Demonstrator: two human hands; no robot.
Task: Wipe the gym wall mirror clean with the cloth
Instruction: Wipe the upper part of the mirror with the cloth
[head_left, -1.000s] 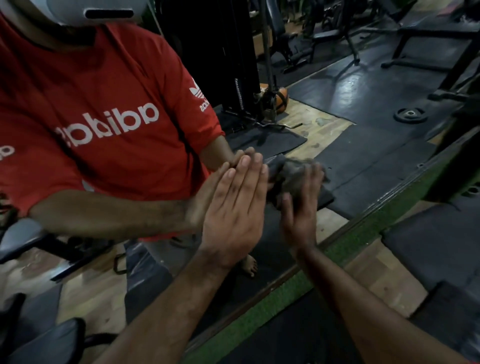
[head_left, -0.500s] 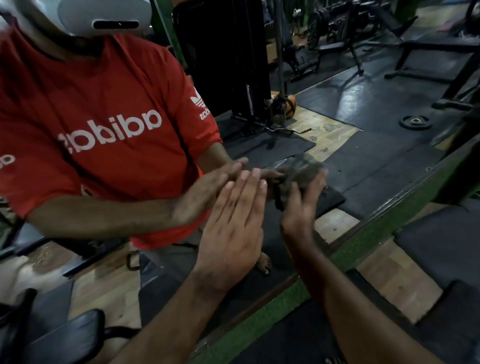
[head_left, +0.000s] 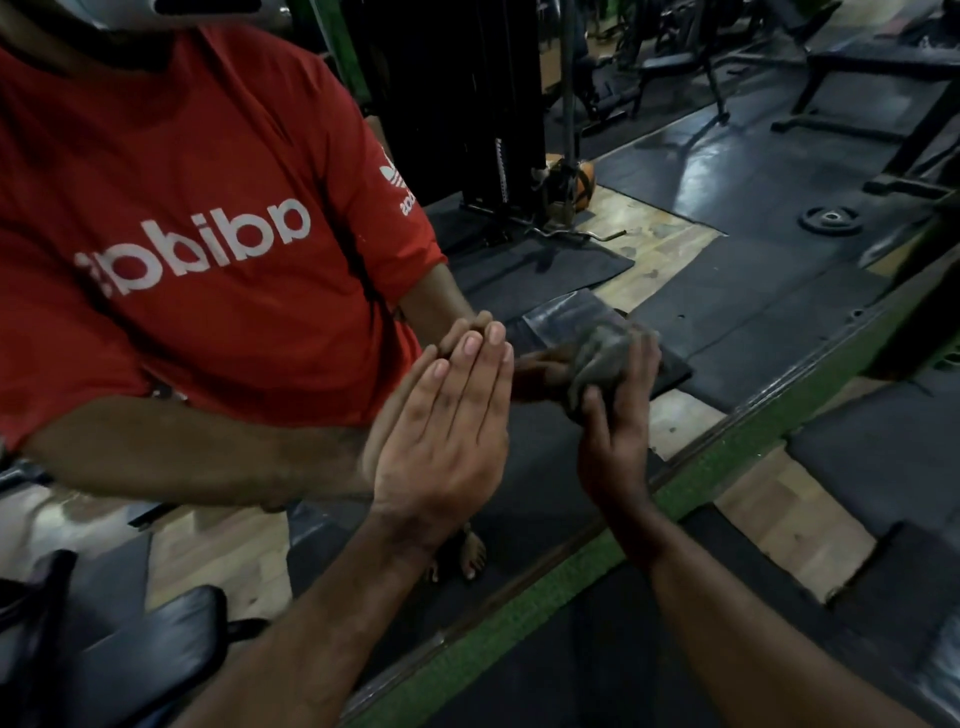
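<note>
The wall mirror (head_left: 727, 171) fills most of the view and reflects a person in a red shirt. My left hand (head_left: 447, 441) lies flat on the glass, fingers together and pointing up, holding nothing. My right hand (head_left: 618, 421) presses a crumpled grey cloth (head_left: 602, 358) against the glass just right of the left hand. The cloth bulges above my fingers and meets its own reflection.
A green strip (head_left: 571, 587) runs along the mirror's bottom edge, diagonally from lower left to upper right. Dark rubber mats (head_left: 878, 467) and wooden floor (head_left: 795, 514) lie below it. The reflection shows a weight machine (head_left: 467, 114), benches and a weight plate (head_left: 831, 221).
My right hand with the cloth has slid a little up and to the right on the glass. The left hand has stayed flat on the mirror. The view has tilted slightly.
</note>
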